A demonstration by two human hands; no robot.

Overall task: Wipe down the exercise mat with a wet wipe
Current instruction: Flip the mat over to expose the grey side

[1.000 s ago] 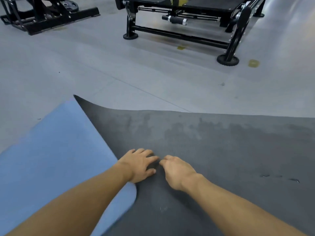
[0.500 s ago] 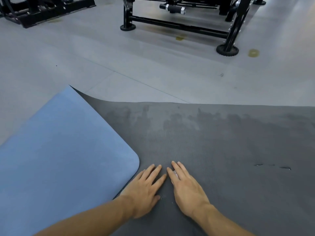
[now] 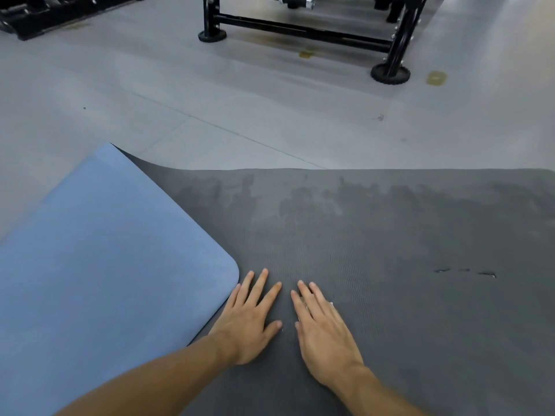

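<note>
The mat [image 3: 390, 250] shows a matt, finely ribbed dark grey face with darker damp-looking patches, its folded-over side [image 3: 105, 265] a smooth matt blue, on a smooth grey floor [image 3: 210, 94] beside glossy black metal frames [image 3: 300, 28].

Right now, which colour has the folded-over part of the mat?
The folded-over part is light blue; the head view shows it.

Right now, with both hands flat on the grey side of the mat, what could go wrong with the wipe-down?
1. Only a white sliver, probably the wipe, shows under the right hand; if bunched, it may clean just a narrow strip.
2. The small tears to the right could snag the wipe.
3. The folded-over blue flap beside the left hand may hide unwiped grey surface.
</note>
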